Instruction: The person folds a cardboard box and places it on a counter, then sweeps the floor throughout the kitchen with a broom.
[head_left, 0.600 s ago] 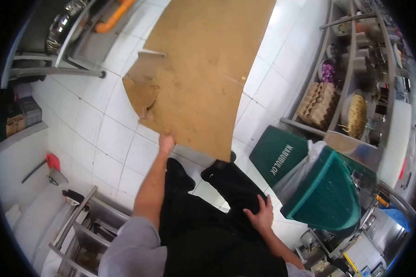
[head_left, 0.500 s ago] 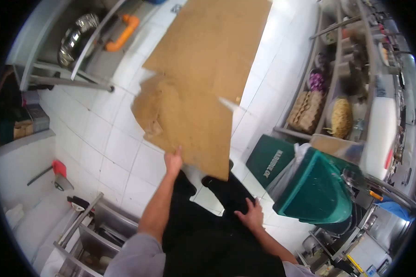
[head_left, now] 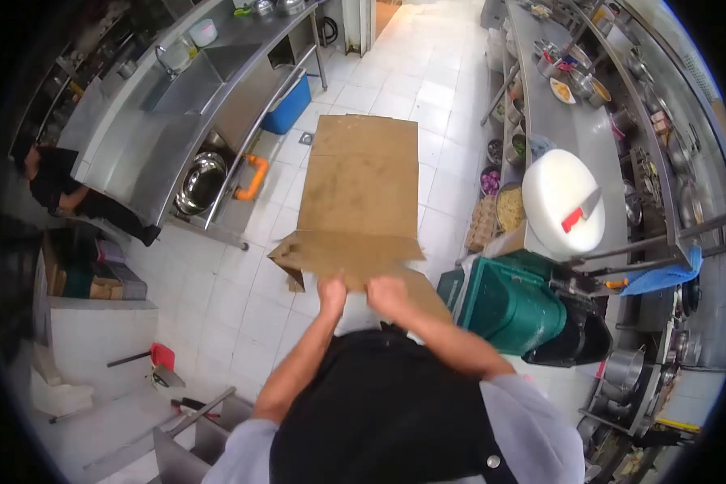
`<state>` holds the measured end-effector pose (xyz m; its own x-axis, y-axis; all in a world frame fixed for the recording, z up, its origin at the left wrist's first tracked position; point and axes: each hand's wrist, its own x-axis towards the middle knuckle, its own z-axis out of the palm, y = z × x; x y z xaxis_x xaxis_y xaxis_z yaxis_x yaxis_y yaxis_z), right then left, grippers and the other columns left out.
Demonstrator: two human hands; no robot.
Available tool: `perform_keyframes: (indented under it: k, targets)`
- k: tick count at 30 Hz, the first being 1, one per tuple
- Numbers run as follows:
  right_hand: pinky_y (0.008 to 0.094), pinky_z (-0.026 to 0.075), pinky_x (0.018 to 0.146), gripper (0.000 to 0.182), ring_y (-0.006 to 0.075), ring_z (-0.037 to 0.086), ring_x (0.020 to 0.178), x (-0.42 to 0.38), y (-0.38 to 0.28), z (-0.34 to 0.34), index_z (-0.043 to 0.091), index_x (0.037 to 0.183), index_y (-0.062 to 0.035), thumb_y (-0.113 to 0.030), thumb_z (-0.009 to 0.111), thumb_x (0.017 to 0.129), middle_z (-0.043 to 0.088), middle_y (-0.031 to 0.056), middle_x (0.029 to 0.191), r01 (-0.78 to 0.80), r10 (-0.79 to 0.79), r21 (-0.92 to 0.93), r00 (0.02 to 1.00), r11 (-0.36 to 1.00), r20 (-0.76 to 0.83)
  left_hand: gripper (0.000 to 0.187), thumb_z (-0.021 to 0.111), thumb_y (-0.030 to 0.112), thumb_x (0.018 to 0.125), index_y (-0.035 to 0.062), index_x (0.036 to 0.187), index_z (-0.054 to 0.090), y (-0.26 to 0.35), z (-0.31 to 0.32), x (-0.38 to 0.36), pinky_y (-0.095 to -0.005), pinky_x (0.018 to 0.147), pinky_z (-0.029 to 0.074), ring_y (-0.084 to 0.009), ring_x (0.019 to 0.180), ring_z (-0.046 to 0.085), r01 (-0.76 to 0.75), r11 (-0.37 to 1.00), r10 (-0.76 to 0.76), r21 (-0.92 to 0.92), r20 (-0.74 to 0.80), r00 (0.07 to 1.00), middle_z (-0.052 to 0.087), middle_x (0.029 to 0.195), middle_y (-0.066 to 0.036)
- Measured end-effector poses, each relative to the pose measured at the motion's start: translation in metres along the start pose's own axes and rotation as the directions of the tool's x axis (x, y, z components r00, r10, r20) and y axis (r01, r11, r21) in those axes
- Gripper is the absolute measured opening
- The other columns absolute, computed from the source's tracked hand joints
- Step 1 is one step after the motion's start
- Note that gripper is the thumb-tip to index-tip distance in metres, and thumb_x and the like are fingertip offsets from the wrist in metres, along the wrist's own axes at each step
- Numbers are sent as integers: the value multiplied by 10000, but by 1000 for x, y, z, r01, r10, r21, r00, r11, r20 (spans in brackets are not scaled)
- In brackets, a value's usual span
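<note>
A large flat sheet of brown cardboard [head_left: 359, 189] stretches forward from my body above the white tiled floor, with dark stains on its face. Its near part is creased, and a torn flap sticks out at the left. My left hand [head_left: 331, 295] is closed on the near edge of the cardboard. Beside it, a short gap to the right, my right hand [head_left: 388, 297] also grips that edge, slightly blurred. The fingertips of both hands are partly hidden by the cardboard.
Green bin [head_left: 512, 306] at right, below a counter with a white round board [head_left: 563, 202] and a red-handled knife [head_left: 581, 211]. Steel sink counter [head_left: 218, 77] and blue tub [head_left: 286, 105] at left. A person in dark clothes [head_left: 81, 189] is at far left. Red dustpan [head_left: 162, 356] lower left.
My right hand has come up from beside my leg and taken hold of the cardboard. The near part of the cardboard is now creased across. The view has tilted up, showing more room ahead.
</note>
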<state>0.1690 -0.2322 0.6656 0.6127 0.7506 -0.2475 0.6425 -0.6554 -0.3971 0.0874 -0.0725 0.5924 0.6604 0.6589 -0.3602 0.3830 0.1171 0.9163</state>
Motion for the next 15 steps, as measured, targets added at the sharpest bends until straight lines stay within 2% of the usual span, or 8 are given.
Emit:
perform_keyframes:
  k: [1,3,5,6,9,10,13,15]
  targets:
    - [505,602,694,173,383,757,785,10,-3,-14,787,859,-57,-154,645,845,758,194,813,31,-33,-14,994,999,-108,378,613,240,1066,-72,1276,655,25,-2,-10,-462,943,558,-331,1134,692,39,996,-40,-84,-10,999,733,1234,-190]
    - [517,604,707,169,386,754,774,28,-14,-57,797,787,-71,-179,676,833,750,198,790,54,-69,-98,986,994,-152,423,567,300,1100,-53,1324,634,93,-3,-22,-449,913,583,-320,1109,708,81,960,-91,-266,-23,996,731,1242,-179]
    - [513,610,724,156,392,757,801,41,-21,-108,807,822,-104,-197,683,837,763,185,833,120,-140,-131,978,984,-152,473,537,354,1117,-27,1389,599,96,-22,-23,-432,906,592,-293,1110,709,-95,955,130,-281,107,986,723,1256,-173]
    - [514,610,731,147,395,755,821,51,-26,-132,811,849,-119,-198,688,839,767,180,854,82,-99,-140,988,987,-120,498,523,382,1126,-14,1422,581,95,-33,-26,-423,903,596,-279,1110,710,-174,939,231,-296,169,958,720,1263,-170]
    - [516,605,776,172,406,742,873,62,-69,-221,812,955,-138,-179,687,845,773,174,925,2,-24,-188,993,982,-117,606,574,473,1095,29,1506,530,79,-60,-43,-397,923,589,-274,1149,699,-102,978,150,-180,281,948,710,1296,-162]
    - [515,600,796,194,407,737,886,61,-87,-252,805,989,-132,-164,676,847,772,178,942,28,-61,-214,987,977,-150,643,640,511,1050,69,1510,560,56,-79,-38,-378,975,578,-295,1229,674,-1,996,-34,87,405,914,708,1330,-152]
    - [507,583,848,254,413,726,946,57,-134,-331,778,1058,-116,-113,634,849,764,192,983,97,-168,-237,940,967,-297,626,708,470,1007,59,1467,603,-72,-135,-11,-381,938,592,-305,1166,702,-318,747,28,584,450,893,728,1283,-130]
    - [504,569,843,255,428,719,971,42,-171,-386,759,1058,-94,-83,609,852,743,220,967,95,-213,-293,890,951,-403,561,781,383,953,59,1396,661,-125,-191,14,-426,848,608,-285,1091,717,-132,867,-154,481,510,846,732,1250,-121]
